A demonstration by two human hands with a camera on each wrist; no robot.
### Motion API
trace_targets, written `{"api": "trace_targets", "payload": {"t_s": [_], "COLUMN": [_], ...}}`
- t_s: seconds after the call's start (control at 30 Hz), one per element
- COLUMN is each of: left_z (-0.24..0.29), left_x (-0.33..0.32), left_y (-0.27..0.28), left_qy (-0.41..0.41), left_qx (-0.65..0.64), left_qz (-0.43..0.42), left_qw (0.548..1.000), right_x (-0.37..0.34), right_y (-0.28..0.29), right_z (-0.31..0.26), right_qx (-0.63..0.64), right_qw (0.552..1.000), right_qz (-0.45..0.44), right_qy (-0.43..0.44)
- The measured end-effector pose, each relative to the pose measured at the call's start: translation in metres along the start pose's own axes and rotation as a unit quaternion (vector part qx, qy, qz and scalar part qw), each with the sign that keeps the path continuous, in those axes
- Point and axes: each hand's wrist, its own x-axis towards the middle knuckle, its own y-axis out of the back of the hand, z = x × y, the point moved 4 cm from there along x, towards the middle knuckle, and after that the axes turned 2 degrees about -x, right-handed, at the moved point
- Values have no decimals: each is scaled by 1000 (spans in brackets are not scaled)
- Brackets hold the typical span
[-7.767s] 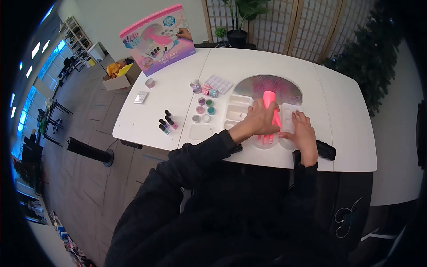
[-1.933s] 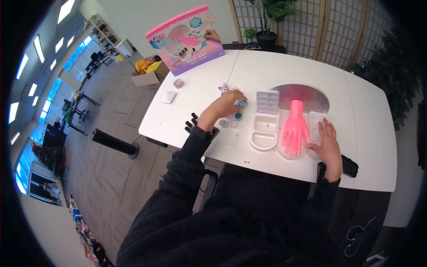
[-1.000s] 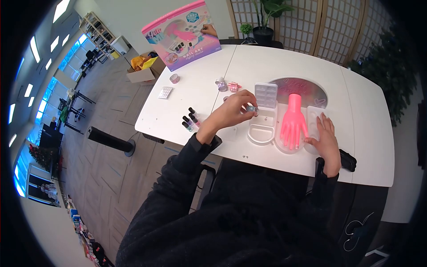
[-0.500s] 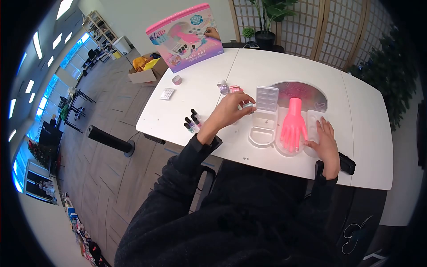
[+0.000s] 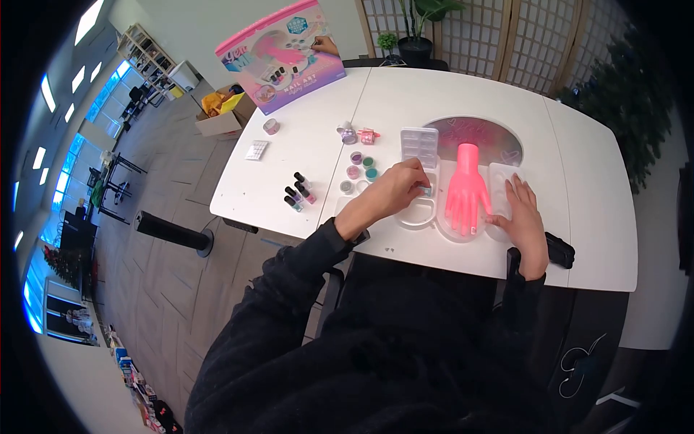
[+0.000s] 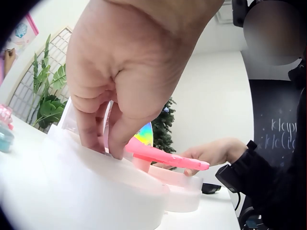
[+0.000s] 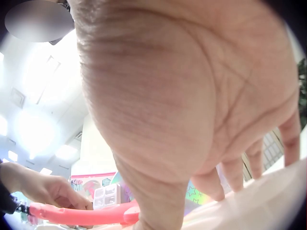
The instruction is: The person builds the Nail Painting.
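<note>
In the head view, my left hand (image 5: 396,192) reaches down into the left side of the white tray (image 5: 436,224), pinching a small light-blue roll (image 5: 426,192) between thumb and fingers. The left wrist view shows the fingertips down behind the tray wall, the roll mostly hidden. My right hand (image 5: 522,226) rests with spread fingers on the tray's right section (image 5: 499,173), thumb near the pink model hand (image 5: 467,195). This model hand lies palm down mid-tray, with a decorated nail. A clear compartment box (image 5: 419,145) sits at the tray's back left, near the oval mirror (image 5: 499,141).
Several glitter pots (image 5: 353,172) and polish bottles (image 5: 300,190) stand left of the tray. A purple roll (image 5: 347,134) and a pink roll (image 5: 369,136) lie behind them. The nail art box (image 5: 282,54) stands at the back left. A black case (image 5: 559,250) lies right of my right hand.
My left hand has picked up the blue roll from beside the pink one and carried it right, then lowered it into the tray. My right hand stays on the tray.
</note>
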Motion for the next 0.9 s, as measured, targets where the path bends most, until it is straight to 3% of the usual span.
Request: {"api": "trace_targets", "payload": {"t_s": [0.1, 0.2, 0.3, 0.37, 0.47, 0.5, 0.53, 0.57, 0.63, 0.8, 0.9], "left_z": [-7, -4, -24, -51, -105, -126, -128, -129, -138, -137, -108], "left_x": [1, 7, 20, 27, 36, 38, 40, 42, 43, 43, 36], "left_y": [0, 36, 88, 115, 115, 104, 97, 93, 80, 78, 93], "left_qy": [-20, 52, 73, 74, 105, 97, 89, 88, 170, 182, 154], "left_qx": [20, -14, 78, 159, 197, 241, 284, 283, 326, 293, 222], "left_qz": [-19, -8, 109, 142, 107, 56, 4, 4, -44, -3, 33], "left_qw": [999, 999, 988, 974, 969, 964, 955, 955, 929, 939, 962], "right_x": [-1, -2, -3, -4, -4, -4, -4, -5, -6, -6, -8], "right_y": [1, 1, 2, 1, 3, 3, 3, 3, 4, 4, 6], "right_z": [0, -1, -1, 0, -2, -3, -3, -3, -4, -4, -7], "right_qx": [-3, 6, 6, 7, 4, 2, 2, 6, 9, 11, 14], "right_qw": [1000, 1000, 1000, 1000, 1000, 1000, 1000, 1000, 1000, 1000, 1000], "right_qz": [-3, -1, 3, 4, 3, -4, -2, 1, 3, 11, 10], "right_qy": [-7, -7, -5, -7, -11, -17, -18, -14, -11, -5, -11]}}
